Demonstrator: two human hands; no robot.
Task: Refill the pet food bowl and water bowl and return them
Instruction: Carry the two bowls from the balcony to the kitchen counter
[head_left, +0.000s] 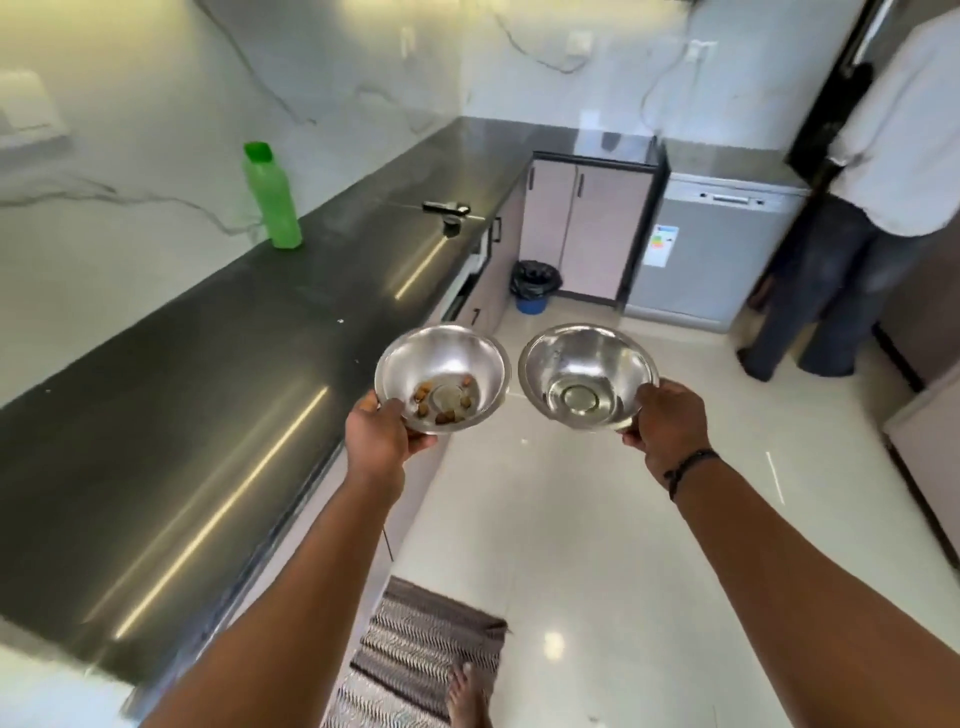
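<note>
My left hand (382, 434) grips the near rim of a steel food bowl (441, 358), which holds several brown kibble pieces at its bottom. My right hand (667, 423) grips the near rim of a second steel bowl, the water bowl (587, 358), with a little clear water in its base. Both bowls are held level, side by side, over the floor just past the counter's edge. A green plastic bottle (272, 197) stands upright on the dark counter (208, 389) at the back left.
A black object (445, 209) lies further along the counter. A bin with a black liner (534, 286) stands in the floor corner by cabinets and a dishwasher (711, 249). Another person (857, 208) stands at the right. A striped mat (421, 654) lies by my foot.
</note>
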